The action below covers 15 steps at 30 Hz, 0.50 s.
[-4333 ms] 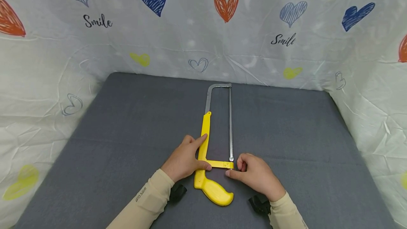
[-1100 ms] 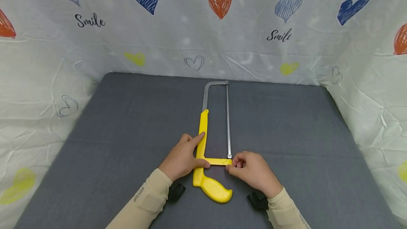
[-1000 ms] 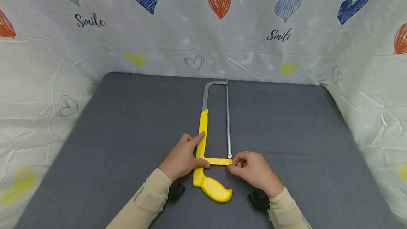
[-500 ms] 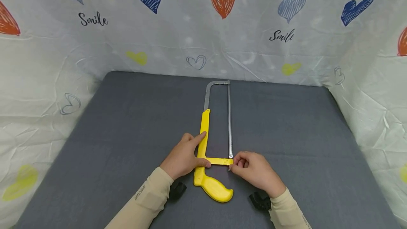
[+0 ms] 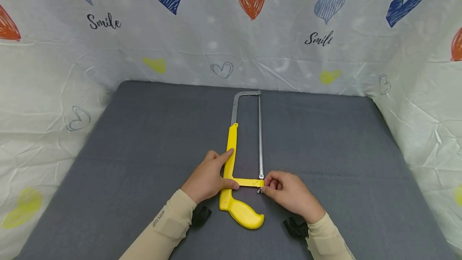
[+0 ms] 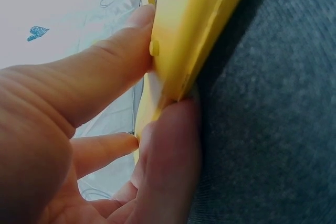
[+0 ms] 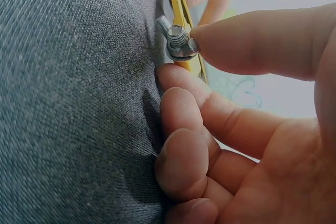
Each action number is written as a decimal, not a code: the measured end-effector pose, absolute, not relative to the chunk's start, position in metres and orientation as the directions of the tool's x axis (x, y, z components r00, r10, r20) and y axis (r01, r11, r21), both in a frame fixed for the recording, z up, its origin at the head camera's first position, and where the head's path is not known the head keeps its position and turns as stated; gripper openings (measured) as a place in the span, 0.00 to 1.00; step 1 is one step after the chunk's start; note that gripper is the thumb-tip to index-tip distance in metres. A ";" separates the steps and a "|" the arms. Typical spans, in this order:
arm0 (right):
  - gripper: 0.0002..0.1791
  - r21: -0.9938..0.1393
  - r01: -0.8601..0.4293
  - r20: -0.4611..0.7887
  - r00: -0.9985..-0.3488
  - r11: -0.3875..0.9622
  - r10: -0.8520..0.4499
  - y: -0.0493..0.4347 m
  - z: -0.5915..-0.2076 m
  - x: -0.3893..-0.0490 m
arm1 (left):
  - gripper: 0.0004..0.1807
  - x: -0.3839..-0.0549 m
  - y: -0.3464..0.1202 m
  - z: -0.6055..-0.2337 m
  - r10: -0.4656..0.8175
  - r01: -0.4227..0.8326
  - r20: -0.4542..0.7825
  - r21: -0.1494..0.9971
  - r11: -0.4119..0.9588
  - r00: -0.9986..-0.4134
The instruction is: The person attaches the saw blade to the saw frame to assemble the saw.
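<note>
A hacksaw (image 5: 246,214) with a yellow handle and grey metal front bow lies on the dark cloth, its blade (image 5: 260,139) along the right side. My left hand (image 5: 206,177) grips the yellow frame, thumb near the lower crossbar and index finger along the upper part; the left wrist view shows fingertips on both sides of the yellow frame (image 6: 184,24). At the crossbar's right end, my right hand (image 5: 293,196) works a silver wing nut (image 7: 182,52) on a threaded bolt. The right thumb presses one wing, and the index finger is curled close below it.
Dark grey cloth (image 5: 162,131) covers the table. A pale curtain (image 5: 202,39) printed with hearts stands behind it and along both sides. Black wrist cameras, such as the right one (image 5: 296,228), sit below each hand near the saw handle.
My right thumb has shifted from below the crossbar's end to the wing nut's right side, and the nut has turned so its wings now show. My left hand keeps its grip.
</note>
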State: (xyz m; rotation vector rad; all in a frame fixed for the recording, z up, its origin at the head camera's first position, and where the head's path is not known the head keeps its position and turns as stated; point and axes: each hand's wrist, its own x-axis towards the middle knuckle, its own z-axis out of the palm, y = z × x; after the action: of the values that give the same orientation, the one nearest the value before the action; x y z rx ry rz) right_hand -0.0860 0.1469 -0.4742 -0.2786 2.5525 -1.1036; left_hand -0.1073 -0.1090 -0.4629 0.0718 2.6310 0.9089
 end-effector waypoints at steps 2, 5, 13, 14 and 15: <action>0.06 -0.726 -0.057 -0.226 -0.922 0.685 -0.315 0.147 -0.475 -0.086 | 0.58 -0.107 -0.109 -0.463 0.163 -0.064 -0.314 0.604 0.794 -0.935; 0.06 -0.714 -0.079 -0.211 -0.923 0.695 -0.322 0.147 -0.475 -0.085 | 0.58 -0.108 -0.108 -0.463 0.165 -0.063 -0.319 0.599 0.798 -0.933; 0.08 -0.703 -0.100 -0.195 -0.925 0.704 -0.326 0.147 -0.475 -0.085 | 0.58 -0.108 -0.109 -0.462 0.169 -0.062 -0.320 0.602 0.796 -0.932; 0.08 -0.700 -0.100 -0.194 -0.926 0.707 -0.323 0.147 -0.475 -0.085 | 0.58 -0.108 -0.109 -0.463 0.172 -0.061 -0.319 0.605 0.794 -0.932; 0.08 -0.696 -0.102 -0.194 -0.927 0.711 -0.322 0.147 -0.475 -0.086 | 0.58 -0.108 -0.110 -0.463 0.172 -0.061 -0.317 0.609 0.791 -0.933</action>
State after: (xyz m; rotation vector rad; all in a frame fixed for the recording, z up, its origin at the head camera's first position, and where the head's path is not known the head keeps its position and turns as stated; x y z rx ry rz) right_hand -0.0855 0.1470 -0.4750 -0.3332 2.6174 -1.0392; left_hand -0.1077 -0.1099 -0.4632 0.0846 2.6227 0.9095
